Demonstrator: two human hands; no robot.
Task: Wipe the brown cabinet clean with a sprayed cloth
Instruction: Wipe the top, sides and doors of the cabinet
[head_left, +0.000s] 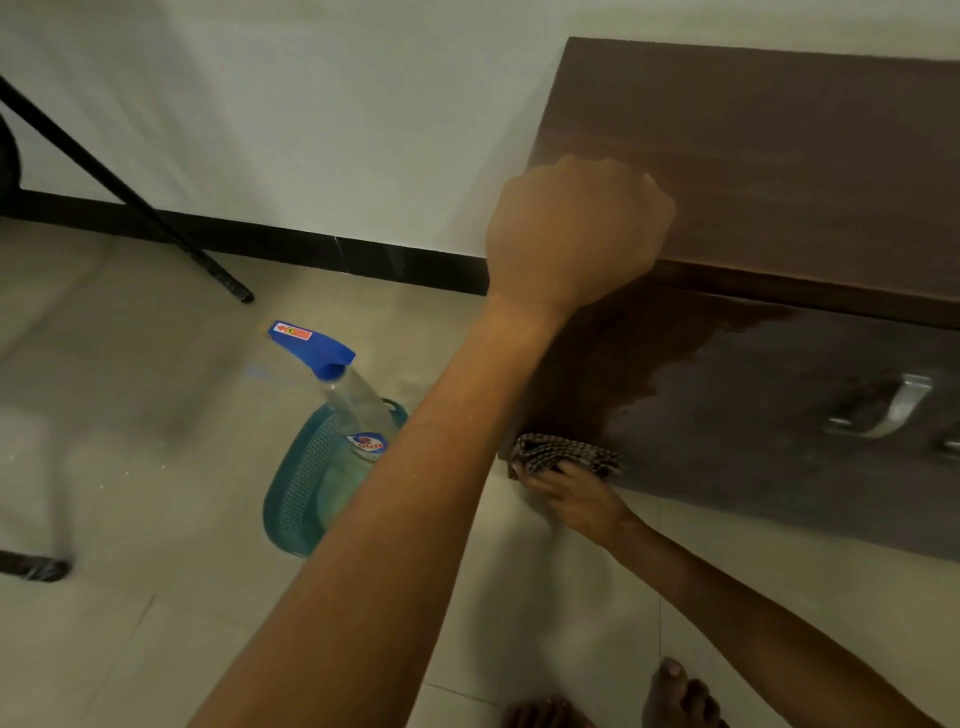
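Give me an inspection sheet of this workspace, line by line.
Surface: brown cabinet, front wet-dark at upper left, dull elsewhere; metal handle.
Job's things: checkered cloth against the front's lower left corner; spray bottle upright at a teal basket, whether inside it is unclear.
Clutter: nothing seen.
Grippers: left hand rests on the cabinet top, fingers curled; right hand grips the cloth.
Cables: nothing seen.
Surroundings: tiled floor, white wall, black tripod legs, bare feet.
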